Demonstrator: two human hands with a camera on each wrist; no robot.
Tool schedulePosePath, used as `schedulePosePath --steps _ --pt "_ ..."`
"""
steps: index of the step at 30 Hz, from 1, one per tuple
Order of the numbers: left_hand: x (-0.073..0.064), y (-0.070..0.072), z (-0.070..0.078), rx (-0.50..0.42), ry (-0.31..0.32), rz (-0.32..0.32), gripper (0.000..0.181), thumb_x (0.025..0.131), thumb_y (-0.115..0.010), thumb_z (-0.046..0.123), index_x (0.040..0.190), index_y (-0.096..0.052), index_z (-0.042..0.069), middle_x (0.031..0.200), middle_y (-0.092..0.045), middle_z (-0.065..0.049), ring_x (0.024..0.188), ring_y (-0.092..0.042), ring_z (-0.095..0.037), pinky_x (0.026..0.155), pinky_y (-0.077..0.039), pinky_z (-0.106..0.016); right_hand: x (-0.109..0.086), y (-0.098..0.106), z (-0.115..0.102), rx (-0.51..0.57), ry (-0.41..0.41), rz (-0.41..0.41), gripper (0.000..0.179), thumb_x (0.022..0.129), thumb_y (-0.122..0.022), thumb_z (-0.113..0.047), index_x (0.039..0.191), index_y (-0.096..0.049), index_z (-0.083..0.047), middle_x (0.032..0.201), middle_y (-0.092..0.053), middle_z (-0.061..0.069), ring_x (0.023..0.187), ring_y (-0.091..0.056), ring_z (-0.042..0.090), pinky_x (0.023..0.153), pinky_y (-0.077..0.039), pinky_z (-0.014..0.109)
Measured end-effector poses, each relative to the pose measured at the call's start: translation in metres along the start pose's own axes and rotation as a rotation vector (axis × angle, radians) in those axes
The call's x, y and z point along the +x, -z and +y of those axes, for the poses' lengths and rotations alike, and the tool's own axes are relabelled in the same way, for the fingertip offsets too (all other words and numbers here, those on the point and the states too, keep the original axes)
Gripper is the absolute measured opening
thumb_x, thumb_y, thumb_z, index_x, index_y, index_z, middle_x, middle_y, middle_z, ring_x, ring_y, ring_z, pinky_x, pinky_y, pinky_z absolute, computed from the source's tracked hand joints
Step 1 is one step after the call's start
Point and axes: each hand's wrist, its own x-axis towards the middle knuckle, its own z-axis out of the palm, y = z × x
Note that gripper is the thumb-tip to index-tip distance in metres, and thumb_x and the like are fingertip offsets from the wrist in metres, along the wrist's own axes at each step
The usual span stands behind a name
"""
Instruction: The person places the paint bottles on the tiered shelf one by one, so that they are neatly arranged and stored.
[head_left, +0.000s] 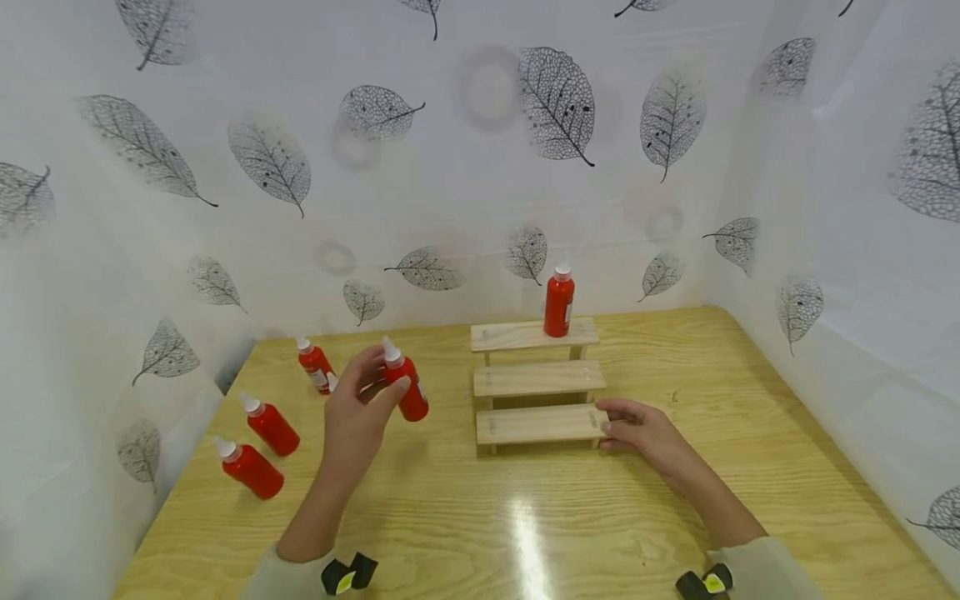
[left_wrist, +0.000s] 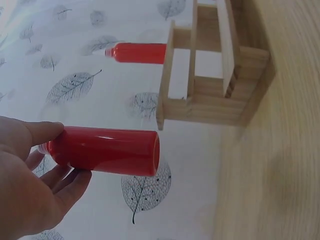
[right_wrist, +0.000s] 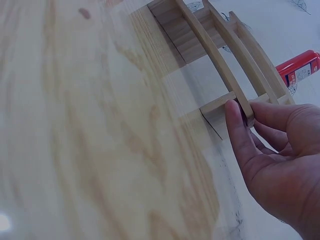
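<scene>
My left hand [head_left: 358,408] grips a red bottle [head_left: 408,392] with a white pointed cap, holding it above the table, left of a three-step wooden rack [head_left: 536,379]. In the left wrist view that bottle [left_wrist: 107,150] lies between thumb and fingers, its base towards the rack [left_wrist: 210,107]. My right hand [head_left: 648,437] pinches the right end of the lowest step; thumb and fingers on the board [right_wrist: 220,62] show in the right wrist view. Another red bottle [head_left: 558,304] stands upright on the top step, towards its right end.
At the table's left stand more red bottles: one near the front [head_left: 253,471], one behind it [head_left: 272,425] and one farther back [head_left: 315,364]. A white cap beside my left hand belongs to a mostly hidden bottle. A leaf-patterned white sheet [head_left: 465,192] encloses the wooden table [head_left: 450,533].
</scene>
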Motion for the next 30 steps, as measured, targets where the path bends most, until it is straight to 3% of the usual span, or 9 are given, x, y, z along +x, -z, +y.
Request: schedulePosePath --steps 5,11,22,30 --pt "0.015 -0.027 0.005 -0.048 -0.07 -0.052 0.049 0.094 -0.073 0.02 0.139 -0.056 0.023 0.133 -0.061 -0.001 0.12 -0.06 -0.019 0.1 -0.052 -0.022 0.001 0.0 0.001 -0.005 0.001 0.003 0.058 0.1 -0.063 -0.015 0.148 -0.04 0.008 0.129 -0.05 0.021 0.099 -0.069 0.021 0.09 -0.06 0.034" --pt "0.034 -0.061 0.012 -0.067 -0.104 -0.106 0.048 0.094 -0.073 0.017 0.139 -0.057 0.021 0.131 -0.063 -0.003 0.119 -0.062 -0.022 0.105 -0.052 -0.036 0.001 0.0 0.002 -0.017 0.003 -0.001 0.057 0.101 -0.062 -0.016 0.148 -0.04 0.007 0.129 -0.048 0.022 0.101 -0.067 0.02 0.091 -0.059 0.035" --pt "0.06 -0.11 0.034 -0.09 -0.214 -0.143 0.048 0.093 -0.072 0.011 0.139 -0.058 0.013 0.13 -0.065 -0.008 0.114 -0.063 -0.026 0.105 -0.052 -0.039 0.002 0.0 0.001 -0.012 0.004 0.003 0.057 0.1 -0.062 -0.015 0.147 -0.04 0.008 0.128 -0.05 0.022 0.102 -0.067 0.023 0.091 -0.06 0.035" --pt "0.083 -0.134 0.043 -0.075 -0.218 -0.168 0.049 0.094 -0.071 0.011 0.14 -0.057 0.016 0.131 -0.065 -0.007 0.115 -0.064 -0.024 0.103 -0.054 -0.038 0.0 0.0 0.001 -0.007 0.004 0.008 0.058 0.1 -0.063 -0.016 0.147 -0.041 0.008 0.129 -0.051 0.025 0.102 -0.068 0.023 0.091 -0.06 0.035"
